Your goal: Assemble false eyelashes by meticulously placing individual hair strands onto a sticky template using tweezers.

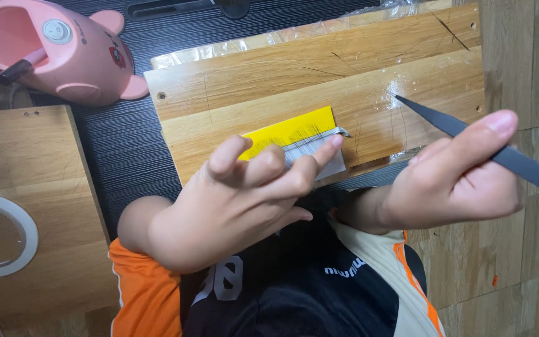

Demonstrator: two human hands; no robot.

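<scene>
The left hand (238, 200) hovers over the near edge of a wooden board (369, 68), its fingers loosely curled and the forefinger tip touching a silvery strip (316, 140) that lies against a yellow card (288, 131) on the board. The right hand (456, 175) is closed around a pair of dark tweezers (469, 134), whose thin tip points at the board's right part. A pink pig-shaped device (57, 50) stands far left, a white tape ring (1, 234) on another board below it
</scene>
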